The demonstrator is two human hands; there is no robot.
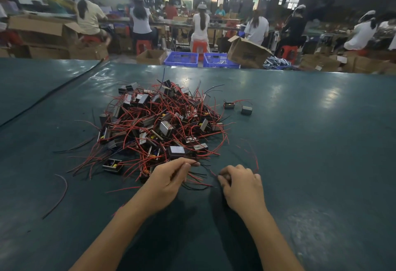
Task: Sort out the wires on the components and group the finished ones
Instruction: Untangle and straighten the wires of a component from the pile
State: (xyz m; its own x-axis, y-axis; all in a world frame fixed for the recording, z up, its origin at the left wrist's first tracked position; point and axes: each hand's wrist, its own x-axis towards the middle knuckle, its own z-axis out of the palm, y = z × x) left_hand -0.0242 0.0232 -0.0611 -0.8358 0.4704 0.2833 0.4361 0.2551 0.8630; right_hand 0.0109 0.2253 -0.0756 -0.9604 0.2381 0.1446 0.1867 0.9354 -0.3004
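A tangled pile of small metal components (158, 123) with red and black wires lies on the dark green table (310, 142). Two components (237, 107) sit apart at the pile's right. My left hand (169, 181) is at the pile's near edge, its thumb and fingers pinching wires (194, 177) that run out of the pile. My right hand (240, 183) is just to its right, fingers curled round something small with a red wire (256, 162) looping up from it; what it holds is hidden under the fingers.
A loose wire (62, 193) lies on the table at the left. Beyond the far table edge stand blue crates (182, 59), cardboard boxes (246, 53) and several seated people at benches.
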